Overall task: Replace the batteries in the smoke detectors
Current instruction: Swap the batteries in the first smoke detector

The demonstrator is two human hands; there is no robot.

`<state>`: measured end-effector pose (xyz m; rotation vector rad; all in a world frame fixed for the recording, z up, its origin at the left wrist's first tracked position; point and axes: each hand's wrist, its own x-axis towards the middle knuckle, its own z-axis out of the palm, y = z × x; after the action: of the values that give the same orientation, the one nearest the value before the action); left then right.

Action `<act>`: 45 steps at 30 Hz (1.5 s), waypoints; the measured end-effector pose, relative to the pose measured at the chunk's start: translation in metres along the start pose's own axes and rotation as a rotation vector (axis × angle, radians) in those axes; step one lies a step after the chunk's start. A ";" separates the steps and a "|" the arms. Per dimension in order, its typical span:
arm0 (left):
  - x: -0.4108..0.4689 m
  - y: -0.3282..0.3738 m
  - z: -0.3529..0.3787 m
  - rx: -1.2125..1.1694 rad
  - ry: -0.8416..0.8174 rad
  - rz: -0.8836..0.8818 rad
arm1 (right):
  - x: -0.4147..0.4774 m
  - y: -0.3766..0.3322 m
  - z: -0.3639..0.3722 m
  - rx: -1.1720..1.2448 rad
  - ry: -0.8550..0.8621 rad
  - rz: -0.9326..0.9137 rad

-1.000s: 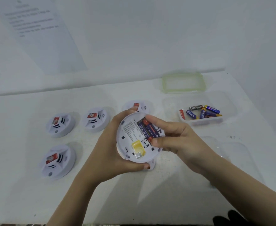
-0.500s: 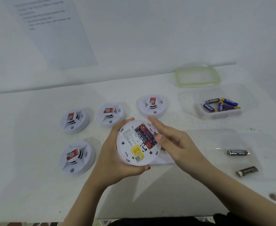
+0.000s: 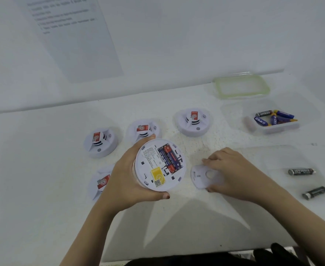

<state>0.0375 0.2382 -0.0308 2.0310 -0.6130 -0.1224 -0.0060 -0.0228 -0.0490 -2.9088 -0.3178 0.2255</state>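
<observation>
My left hand [image 3: 123, 181] grips a white smoke detector [image 3: 159, 165] turned back-side up above the table. Its open compartment shows blue and red batteries [image 3: 169, 158], and a yellow label sits below them. To its right my right hand [image 3: 232, 171] is on the table, thumb and fingers round the edges of the detector's white back cover [image 3: 202, 176], which lies flat. Several other detectors rest face up: one at the left [image 3: 100, 143], one behind my left hand [image 3: 142, 129], one further right [image 3: 194, 121] and one partly hidden under my left wrist [image 3: 100, 182].
A clear tub [image 3: 280, 127] at the right holds several blue batteries. Its green-rimmed lid [image 3: 242, 87] lies behind it. Two black batteries [image 3: 302, 171] [image 3: 315, 192] lie on a clear tray at the right edge. A printed sheet hangs on the wall.
My right hand left the battery compartment and came down to the right onto the back cover on the table. The view shifted, so the two black batteries came into sight.
</observation>
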 end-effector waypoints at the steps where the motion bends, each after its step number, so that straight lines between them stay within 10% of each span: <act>1: 0.000 -0.001 -0.002 -0.002 -0.007 -0.005 | 0.001 0.000 -0.001 -0.003 0.009 -0.003; 11: 0.009 0.001 -0.011 -0.036 -0.092 0.025 | 0.004 -0.011 -0.044 0.335 0.404 -0.090; 21: 0.021 0.017 -0.006 -0.036 -0.151 0.075 | 0.011 -0.051 -0.061 0.204 0.335 -0.418; 45: 0.020 0.032 -0.010 -0.026 -0.115 0.137 | 0.011 -0.051 -0.055 0.218 0.478 -0.344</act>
<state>0.0468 0.2242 0.0046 1.9603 -0.8163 -0.1661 0.0044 0.0179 0.0139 -2.5326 -0.6479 -0.4517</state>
